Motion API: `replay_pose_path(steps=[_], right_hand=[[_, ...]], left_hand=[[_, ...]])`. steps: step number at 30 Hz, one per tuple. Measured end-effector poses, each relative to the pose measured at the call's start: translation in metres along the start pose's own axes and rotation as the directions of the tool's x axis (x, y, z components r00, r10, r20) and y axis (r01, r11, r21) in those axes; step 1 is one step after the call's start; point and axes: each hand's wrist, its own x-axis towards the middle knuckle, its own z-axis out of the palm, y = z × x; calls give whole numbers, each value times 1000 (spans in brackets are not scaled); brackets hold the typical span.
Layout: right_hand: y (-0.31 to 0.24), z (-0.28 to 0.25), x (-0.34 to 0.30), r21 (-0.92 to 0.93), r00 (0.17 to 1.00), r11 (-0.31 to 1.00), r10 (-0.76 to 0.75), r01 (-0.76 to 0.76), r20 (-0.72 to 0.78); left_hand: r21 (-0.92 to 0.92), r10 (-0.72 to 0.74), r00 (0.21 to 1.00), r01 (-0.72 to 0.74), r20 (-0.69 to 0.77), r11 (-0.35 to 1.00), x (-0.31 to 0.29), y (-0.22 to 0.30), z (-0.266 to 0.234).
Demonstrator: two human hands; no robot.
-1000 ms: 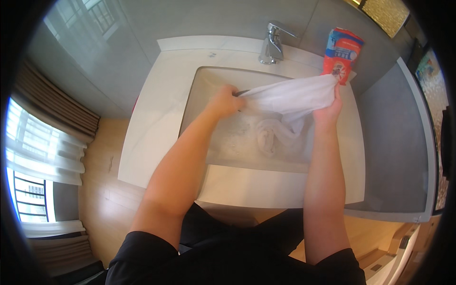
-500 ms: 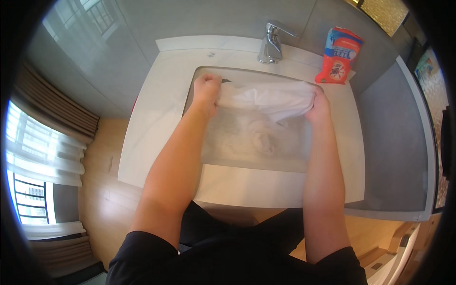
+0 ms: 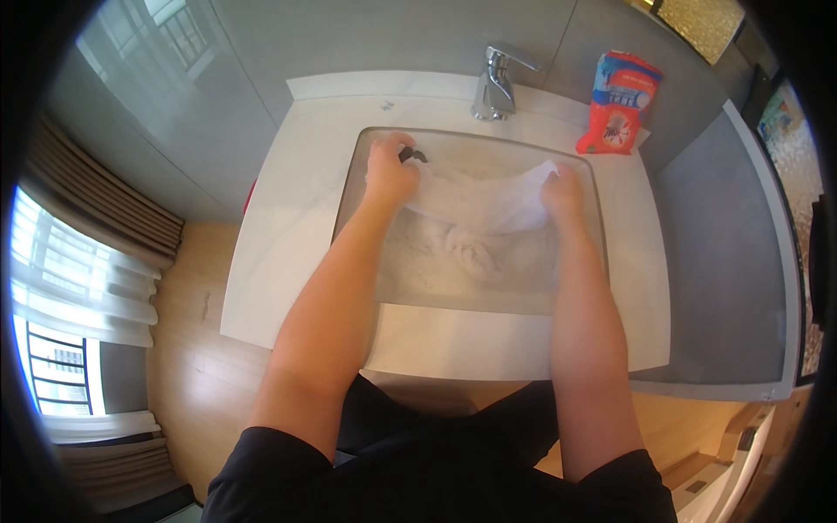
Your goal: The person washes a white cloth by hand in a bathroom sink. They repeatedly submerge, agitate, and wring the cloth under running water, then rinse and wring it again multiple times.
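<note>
A wet white cloth [image 3: 484, 199] is stretched between my hands in the sink, its middle sagging into cloudy water. My left hand [image 3: 392, 167] grips its left end near the sink's far left corner. Beside those fingers shows a small dark piece [image 3: 413, 155]; I cannot tell what it is. On the other side, my right hand [image 3: 564, 193] pinches the cloth's right end, with a corner poking up above the fingers. Below the stretched part, a twisted bunch of white fabric [image 3: 471, 253] lies in the water; whether it belongs to the same cloth is unclear.
The sink [image 3: 479, 309] is set in a white countertop [image 3: 279, 253]. Behind it stands a chrome faucet [image 3: 495, 87]. A red and blue pouch [image 3: 619, 103] stands at the back right, near a grey panel [image 3: 728, 261]. Curtains [image 3: 96, 196] hang at the left.
Both hands have lowered the cloth toward the water and come closer together. The right hand has moved left, and the cloth now sags more.
</note>
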Motion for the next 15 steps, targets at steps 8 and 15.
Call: replay_pose_path(steps=[8,15], right_hand=[[-28,-22,-22,-100,991,993,-66,54,-118],[-48,10,-51,-17,674,919,-277,395,685]], left_hand=[[336,224,974,-219,24,916,-14,0,8],[130,146,625,-374,767,918,-21,-11,25]])
